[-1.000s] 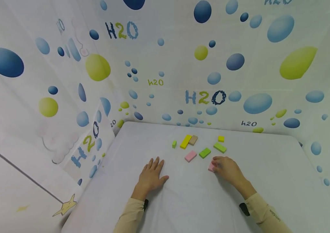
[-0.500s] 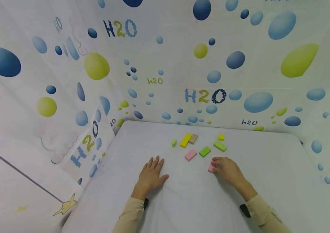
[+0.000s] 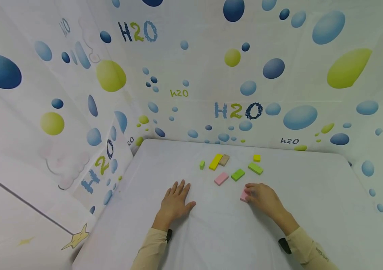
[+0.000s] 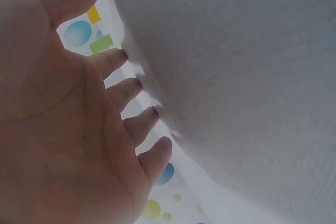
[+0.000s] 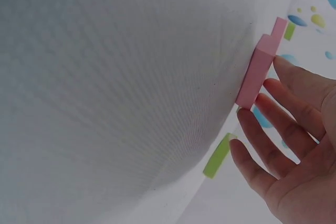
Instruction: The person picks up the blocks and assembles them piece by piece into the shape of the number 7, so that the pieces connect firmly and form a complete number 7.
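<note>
My right hand (image 3: pixel 264 198) is on a pink block (image 3: pixel 244 195) lying on the white-covered table, its thumb and fingertips pinching it. In the right wrist view, the thumb meets one end of this pink block (image 5: pixel 256 72) and several fingertips lie along its side. My left hand (image 3: pixel 174 204) rests palm down on the cloth with fingers spread, holding nothing. Between and beyond the hands lie a second pink block (image 3: pixel 221 179) and a green block (image 3: pixel 237 174). Farther right is a lighter green block (image 3: pixel 255 168).
At the back lie a long yellow block (image 3: pixel 215 162) beside a tan block (image 3: pixel 224 160), a small green block (image 3: pixel 202 165) and a small yellow block (image 3: pixel 257 158). The white table (image 3: pixel 313 187) meets a curtain (image 3: pixel 191 67) printed with bubbles behind and at both sides.
My right hand has drawn the pink block slightly toward me and a little left. The left hand stays in place; the head view has tilted slightly.
</note>
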Action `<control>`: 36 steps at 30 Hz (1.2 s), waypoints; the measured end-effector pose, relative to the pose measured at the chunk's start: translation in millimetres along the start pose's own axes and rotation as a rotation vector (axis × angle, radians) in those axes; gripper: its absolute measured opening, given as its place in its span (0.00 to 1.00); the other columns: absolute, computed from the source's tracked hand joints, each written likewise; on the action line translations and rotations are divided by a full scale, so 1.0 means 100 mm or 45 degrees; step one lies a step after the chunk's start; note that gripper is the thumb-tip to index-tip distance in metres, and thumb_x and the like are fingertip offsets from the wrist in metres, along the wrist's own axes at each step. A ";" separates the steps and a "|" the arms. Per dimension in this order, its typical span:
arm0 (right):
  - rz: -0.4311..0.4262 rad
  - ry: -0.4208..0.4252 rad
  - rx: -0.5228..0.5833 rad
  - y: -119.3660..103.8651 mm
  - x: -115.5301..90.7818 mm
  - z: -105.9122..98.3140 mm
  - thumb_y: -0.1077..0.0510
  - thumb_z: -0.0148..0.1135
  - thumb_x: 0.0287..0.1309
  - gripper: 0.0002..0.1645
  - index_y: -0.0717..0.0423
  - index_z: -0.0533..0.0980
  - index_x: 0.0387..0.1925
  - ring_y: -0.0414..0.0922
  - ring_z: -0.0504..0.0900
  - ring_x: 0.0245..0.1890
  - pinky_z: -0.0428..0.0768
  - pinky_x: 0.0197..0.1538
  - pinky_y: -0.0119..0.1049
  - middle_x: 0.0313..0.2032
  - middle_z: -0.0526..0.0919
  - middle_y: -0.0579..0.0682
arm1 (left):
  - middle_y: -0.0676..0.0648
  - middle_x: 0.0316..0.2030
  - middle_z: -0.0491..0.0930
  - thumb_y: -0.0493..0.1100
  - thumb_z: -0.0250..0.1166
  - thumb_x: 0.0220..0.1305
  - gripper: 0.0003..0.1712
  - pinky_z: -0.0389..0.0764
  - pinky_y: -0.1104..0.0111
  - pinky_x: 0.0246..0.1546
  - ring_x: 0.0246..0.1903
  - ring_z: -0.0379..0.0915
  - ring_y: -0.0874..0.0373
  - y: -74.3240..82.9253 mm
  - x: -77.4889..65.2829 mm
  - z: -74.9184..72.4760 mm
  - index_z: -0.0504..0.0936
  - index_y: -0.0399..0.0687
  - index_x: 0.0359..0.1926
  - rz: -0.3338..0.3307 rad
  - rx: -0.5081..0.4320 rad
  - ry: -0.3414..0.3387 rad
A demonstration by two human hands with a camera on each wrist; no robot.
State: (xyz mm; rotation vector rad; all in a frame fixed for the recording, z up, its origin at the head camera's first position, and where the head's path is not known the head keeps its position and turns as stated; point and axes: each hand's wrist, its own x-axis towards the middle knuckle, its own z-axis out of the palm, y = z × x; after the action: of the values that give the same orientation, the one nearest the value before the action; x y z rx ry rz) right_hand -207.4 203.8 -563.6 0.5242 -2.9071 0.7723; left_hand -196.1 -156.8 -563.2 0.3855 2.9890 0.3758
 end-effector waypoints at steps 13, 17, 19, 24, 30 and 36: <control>-0.042 0.023 -0.003 -0.06 -0.07 0.03 0.61 0.79 0.54 0.19 0.64 0.88 0.47 0.60 0.85 0.55 0.80 0.59 0.59 0.55 0.88 0.56 | 0.39 0.81 0.54 0.64 0.61 0.72 0.46 0.51 0.43 0.77 0.80 0.46 0.37 -0.03 0.00 0.02 0.62 0.47 0.81 -0.020 0.014 -0.038; -0.044 0.018 0.026 -0.08 -0.10 0.05 0.61 0.79 0.54 0.18 0.64 0.88 0.47 0.60 0.84 0.56 0.78 0.61 0.60 0.54 0.88 0.56 | 0.39 0.80 0.55 0.64 0.62 0.72 0.45 0.53 0.43 0.77 0.80 0.48 0.37 -0.03 -0.01 0.02 0.63 0.47 0.80 -0.016 0.016 -0.032; -0.046 0.018 0.030 -0.09 -0.11 0.06 0.62 0.79 0.54 0.18 0.64 0.88 0.46 0.60 0.84 0.56 0.78 0.61 0.60 0.54 0.88 0.56 | 0.40 0.80 0.56 0.65 0.62 0.72 0.45 0.53 0.43 0.77 0.79 0.48 0.38 -0.04 -0.02 0.02 0.63 0.47 0.80 -0.015 0.020 -0.031; -0.052 0.036 0.014 -0.09 -0.13 0.07 0.61 0.80 0.53 0.19 0.63 0.88 0.47 0.59 0.84 0.55 0.80 0.58 0.58 0.54 0.88 0.55 | 0.39 0.80 0.56 0.64 0.62 0.72 0.45 0.54 0.43 0.76 0.79 0.49 0.37 -0.05 -0.01 0.03 0.64 0.47 0.80 -0.002 0.016 -0.015; -0.073 0.056 0.000 -0.12 -0.15 0.08 0.61 0.81 0.51 0.19 0.64 0.88 0.46 0.58 0.85 0.55 0.81 0.58 0.57 0.53 0.88 0.56 | 0.39 0.80 0.57 0.64 0.62 0.72 0.45 0.54 0.43 0.76 0.79 0.49 0.37 -0.05 -0.01 0.03 0.64 0.47 0.79 0.003 0.017 -0.005; -0.074 0.064 0.005 -0.15 -0.17 0.10 0.61 0.82 0.50 0.19 0.63 0.88 0.45 0.58 0.85 0.54 0.81 0.58 0.58 0.52 0.88 0.56 | 0.40 0.80 0.56 0.65 0.62 0.72 0.45 0.54 0.43 0.76 0.79 0.49 0.38 -0.08 0.00 0.05 0.64 0.47 0.80 0.006 0.026 -0.003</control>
State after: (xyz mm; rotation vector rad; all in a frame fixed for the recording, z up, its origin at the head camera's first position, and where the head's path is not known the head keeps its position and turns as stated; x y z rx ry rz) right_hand -186.3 192.0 -568.4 0.5779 -2.8317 0.7724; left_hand -197.6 -162.8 -570.0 0.3950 2.9921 0.3455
